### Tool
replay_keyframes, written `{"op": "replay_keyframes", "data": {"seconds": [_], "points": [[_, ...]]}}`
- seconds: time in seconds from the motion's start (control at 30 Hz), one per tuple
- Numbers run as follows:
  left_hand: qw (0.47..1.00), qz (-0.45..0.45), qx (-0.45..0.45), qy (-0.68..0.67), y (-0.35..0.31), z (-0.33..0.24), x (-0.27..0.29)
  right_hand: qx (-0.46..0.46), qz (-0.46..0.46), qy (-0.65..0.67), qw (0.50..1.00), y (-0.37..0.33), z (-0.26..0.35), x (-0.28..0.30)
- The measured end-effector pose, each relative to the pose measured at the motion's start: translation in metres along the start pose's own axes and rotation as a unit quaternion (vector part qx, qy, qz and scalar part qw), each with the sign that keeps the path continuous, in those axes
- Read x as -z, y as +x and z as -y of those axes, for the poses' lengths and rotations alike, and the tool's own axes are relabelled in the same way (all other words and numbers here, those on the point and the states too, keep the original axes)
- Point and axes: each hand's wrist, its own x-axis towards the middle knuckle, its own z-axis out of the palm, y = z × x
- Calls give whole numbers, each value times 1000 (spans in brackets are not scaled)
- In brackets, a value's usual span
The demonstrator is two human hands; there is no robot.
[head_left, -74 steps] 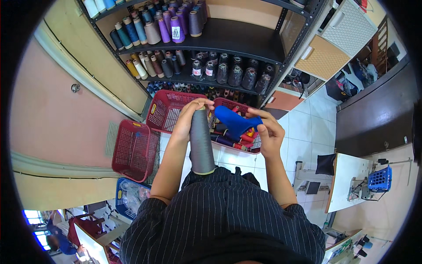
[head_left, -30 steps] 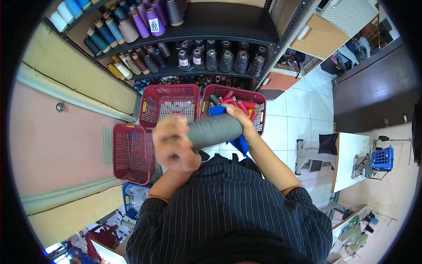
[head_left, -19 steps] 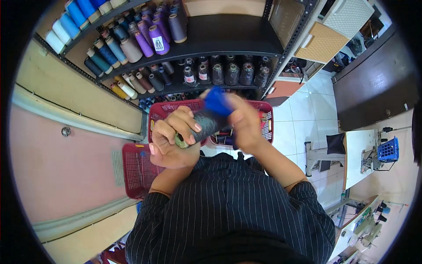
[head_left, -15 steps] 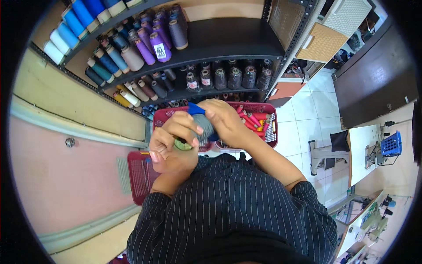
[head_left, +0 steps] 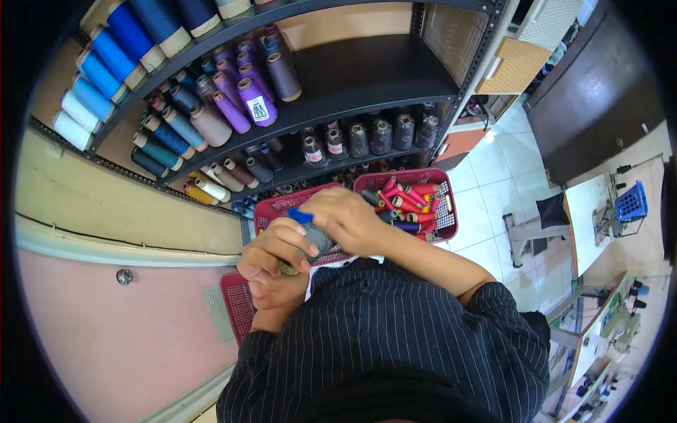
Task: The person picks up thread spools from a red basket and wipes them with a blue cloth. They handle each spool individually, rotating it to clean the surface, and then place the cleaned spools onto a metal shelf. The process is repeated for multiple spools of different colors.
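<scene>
A grey cone of thread (head_left: 319,243) is held in front of my body, its greenish end pointing toward me. My left hand (head_left: 271,257) curls its fingers round the near end and left side of the cone. Over the far end and right side lies my right hand (head_left: 349,222), fingers bent. A bright blue piece of what looks like cloth (head_left: 300,216) shows between the right fingers and the cone. Most of that cloth is hidden by the right hand.
A red basket (head_left: 455,218) of red and dark thread spools stands beyond my right forearm. Another red basket (head_left: 268,204) is below my hands, and a third (head_left: 236,299) at left. Ahead is a black shelf (head_left: 367,63) of thread cones; a pink door (head_left: 113,331) is left.
The cone has tilted and sits lower, with my left fingers wrapped closer round it. My right hand has shifted slightly down the cone. The view has moved, showing more of the right-hand basket.
</scene>
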Motion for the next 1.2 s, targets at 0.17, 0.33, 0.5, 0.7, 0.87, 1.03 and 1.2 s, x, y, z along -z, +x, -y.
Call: {"op": "replay_keyframes", "data": {"seconds": [0.17, 0.33, 0.5, 0.7, 0.87, 1.03, 1.2], "points": [[999, -13, -33, -41, 2, 14, 26, -327, -62, 278, 901, -28, -39, -26], [982, -81, -52, 162, 7, 18, 19, -309, -174, 246, 902, -11, -17, -15], [994, -66, -26, 79, 0, 23, 33, -59, -162, 17, 985, 11, 19, -14], [989, -28, -79, 123, 4, 10, 40, -124, -45, 64, 989, 12, -6, -49], [991, -18, -55, 124, 8, -1, 51, -349, -147, 246, 892, -43, -72, -58], [998, 4, -56, 37, -5, 5, 58, -250, -254, 299, 885, 3, 2, -32], [997, 26, -44, 56, -3, -13, 47, -41, 10, 40, 998, 12, 18, -54]]}}
